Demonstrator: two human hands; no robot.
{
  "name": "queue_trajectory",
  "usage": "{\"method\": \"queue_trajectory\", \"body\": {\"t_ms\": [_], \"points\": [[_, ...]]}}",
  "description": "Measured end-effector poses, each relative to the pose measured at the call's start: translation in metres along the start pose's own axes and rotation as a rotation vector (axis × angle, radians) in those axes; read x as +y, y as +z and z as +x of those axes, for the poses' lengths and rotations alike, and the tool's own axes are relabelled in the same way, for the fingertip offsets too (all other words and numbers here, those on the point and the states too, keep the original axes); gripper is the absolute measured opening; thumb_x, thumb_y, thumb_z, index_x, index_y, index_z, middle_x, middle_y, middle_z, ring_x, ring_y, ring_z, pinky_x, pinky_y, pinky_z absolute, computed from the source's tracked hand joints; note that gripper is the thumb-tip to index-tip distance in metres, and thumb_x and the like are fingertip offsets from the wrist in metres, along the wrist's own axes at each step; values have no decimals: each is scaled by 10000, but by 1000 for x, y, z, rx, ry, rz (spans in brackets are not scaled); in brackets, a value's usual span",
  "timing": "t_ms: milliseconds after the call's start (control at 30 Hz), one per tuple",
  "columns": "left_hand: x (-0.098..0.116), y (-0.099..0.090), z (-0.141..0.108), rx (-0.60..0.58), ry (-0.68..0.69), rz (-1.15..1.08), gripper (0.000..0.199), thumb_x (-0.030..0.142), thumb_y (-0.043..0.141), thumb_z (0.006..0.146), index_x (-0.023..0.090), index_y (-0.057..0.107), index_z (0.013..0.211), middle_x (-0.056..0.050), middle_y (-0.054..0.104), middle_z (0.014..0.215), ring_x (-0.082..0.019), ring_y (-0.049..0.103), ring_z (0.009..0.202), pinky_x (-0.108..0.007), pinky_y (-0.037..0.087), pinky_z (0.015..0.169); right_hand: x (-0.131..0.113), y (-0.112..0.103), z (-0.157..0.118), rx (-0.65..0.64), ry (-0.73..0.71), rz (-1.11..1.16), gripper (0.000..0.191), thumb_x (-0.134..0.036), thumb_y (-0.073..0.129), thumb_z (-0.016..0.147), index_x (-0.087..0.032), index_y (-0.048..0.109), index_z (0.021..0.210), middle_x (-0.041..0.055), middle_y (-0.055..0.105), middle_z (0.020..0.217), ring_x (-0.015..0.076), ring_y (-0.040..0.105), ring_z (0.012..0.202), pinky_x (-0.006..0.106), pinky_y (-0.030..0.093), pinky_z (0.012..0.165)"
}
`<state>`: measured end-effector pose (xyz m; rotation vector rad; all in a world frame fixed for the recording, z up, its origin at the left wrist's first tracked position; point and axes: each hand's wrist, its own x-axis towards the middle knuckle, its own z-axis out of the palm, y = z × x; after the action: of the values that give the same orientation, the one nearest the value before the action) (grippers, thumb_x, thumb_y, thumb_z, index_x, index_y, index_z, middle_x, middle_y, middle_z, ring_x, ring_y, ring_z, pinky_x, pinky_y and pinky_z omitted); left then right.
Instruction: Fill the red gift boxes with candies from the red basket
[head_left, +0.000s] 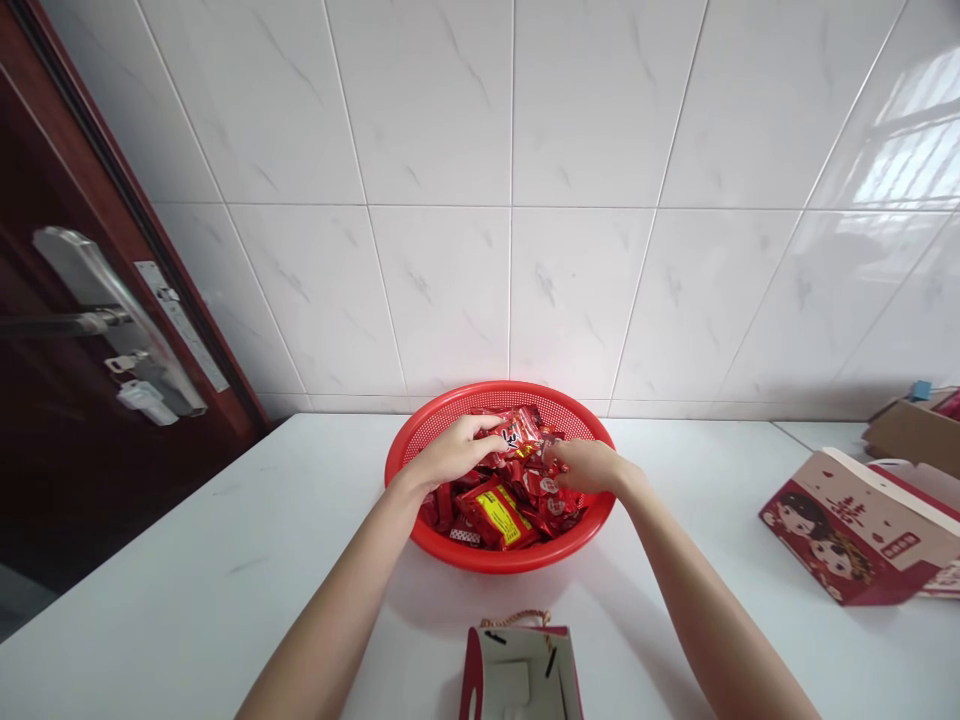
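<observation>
Inside red basket [501, 562]: shiny red pkts [551, 495], one w/ yellow label [501, 514].

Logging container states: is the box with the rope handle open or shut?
Open: the box shows its pale inside from above, with no flap across the visible part.

The left hand [454, 455] and right hand [591, 466] are both bare, with slender fingers [486, 423]. Just behind the fingers, each hand narrows to a slim, bare left wrist [409, 487] and right wrist [628, 480]. Farther back from the fingers, the left forearm [341, 600] and right forearm [705, 590] are uncovered, smooth and gently widening
</observation>
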<state>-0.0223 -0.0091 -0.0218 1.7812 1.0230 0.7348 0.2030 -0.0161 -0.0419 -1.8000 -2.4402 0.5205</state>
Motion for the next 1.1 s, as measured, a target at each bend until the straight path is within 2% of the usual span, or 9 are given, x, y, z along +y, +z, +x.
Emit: {"method": "queue_trajectory", "body": {"t_ms": [133, 267, 433, 600, 700, 800, 867, 967, 1100], "points": [[6, 1, -3, 21, 10, -27, 350, 354, 684, 788, 155, 746, 1069, -45, 747, 854, -234, 696, 893, -349, 531, 868, -1, 0, 2, -68, -58, 14, 143, -90, 674, 774, -207, 747, 814, 86, 738, 935, 269, 679, 862, 302, 442, 657], [13, 1, -6, -7, 45, -4, 300, 363, 656, 822, 154, 761, 1009, -45, 746, 796, -238, 700, 895, -330, 533, 846, 0, -2, 4, -27, -112, 111, 316, 40, 575, 700, -211, 767, 711, 43, 756, 846, 236, 684, 866, 287, 468, 708], [10, 0, -4, 125, -6, 36, 446, 340, 697, 795, 199, 733, 1217, -69, 750, 1254, -279, 678, 1167, -342, 537, 969, 6, -10, 2, 128, -110, 345, 309, -69, 573, 778, -208, 836, 863, 37, 810, 966, 213, 739, 891, 286, 565, 794], [6, -1, -2, 177, -46, 58, 465, 324, 708, 807, 216, 713, 1259, -66, 682, 1399, -290, 620, 1295, -344, 514, 1041, 13, -21, -5, 310, -113, 855, 117, -197, 759, 675, -187, 829, 768, 51, 798, 780, 212, 738, 755, 329, 597, 769], [6, 0, -2, 173, -28, 28, 409, 324, 715, 806, 206, 724, 1198, -78, 706, 1351, -298, 642, 1256, -359, 527, 1018, 10, -25, -10, 345, -179, 1054, 142, -255, 839, 602, -191, 813, 727, 43, 790, 757, 193, 724, 732, 336, 588, 776], [7, 1, -4, 107, -16, -70, 401, 371, 719, 824, 198, 715, 1186, -83, 747, 1231, -280, 717, 1077, -384, 566, 933, -1, -24, -14, 380, -233, 1191, 195, -278, 857, 587, -181, 807, 748, 35, 776, 732, 170, 699, 674, 330, 584, 718], [8, 1, -4, 65, -32, -177, 434, 414, 738, 826, 198, 708, 1202, -82, 746, 1189, -259, 731, 984, -393, 587, 879, -12, -21, -15, 438, -239, 1202, 177, -275, 839, 616, -176, 799, 758, 34, 769, 727, 170, 688, 653, 333, 584, 688], [11, 2, -6, 22, -15, -301, 448, 487, 761, 819, 201, 726, 1163, -77, 738, 1142, -256, 713, 997, -397, 608, 841, -28, -13, -14, 543, -230, 1145, 114, -256, 779, 677, -183, 785, 765, 43, 773, 762, 189, 703, 692, 349, 587, 706], [16, 3, -9, 26, 80, -221, 536, 483, 841, 744, 198, 722, 1182, -75, 748, 1123, -262, 717, 1013, -403, 611, 852, -37, -7, -13, 627, -227, 1091, 98, -227, 720, 710, -191, 765, 790, 42, 769, 810, 205, 726, 788, 361, 591, 783]]}}
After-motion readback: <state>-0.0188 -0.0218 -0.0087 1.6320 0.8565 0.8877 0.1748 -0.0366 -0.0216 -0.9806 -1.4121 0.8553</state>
